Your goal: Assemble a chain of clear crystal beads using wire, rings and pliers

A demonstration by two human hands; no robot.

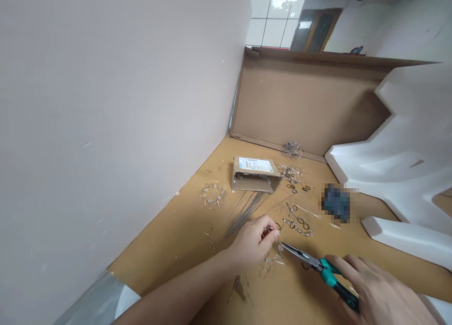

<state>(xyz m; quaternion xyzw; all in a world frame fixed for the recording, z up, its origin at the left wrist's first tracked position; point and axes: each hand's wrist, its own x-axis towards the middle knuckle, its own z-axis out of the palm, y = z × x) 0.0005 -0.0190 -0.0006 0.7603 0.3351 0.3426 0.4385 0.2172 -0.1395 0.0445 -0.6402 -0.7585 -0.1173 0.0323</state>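
While the right hand (381, 289) at the lower right wraps its fingers round needle-nose pliers with teal and black handles (328, 276), the left hand (251, 240), just below the frame's middle, pinches its fingers together on a small thin wire-like piece (278, 233), mostly hidden. The step looks like shaping or joining wire; the next move seems to call for bringing the plier tips, near but apart, onto that piece. Bare tan table (289, 307) at bottom centre gives the handles room. Farther up, a fan of straight grey wires (249, 208) and a clear-beaded chain (300, 229) crowd the reach. Bulky white foam (406, 240) bounds the right, a plain white wall (123, 104) the left, and a tall brown cardboard panel (300, 97) the far edge.
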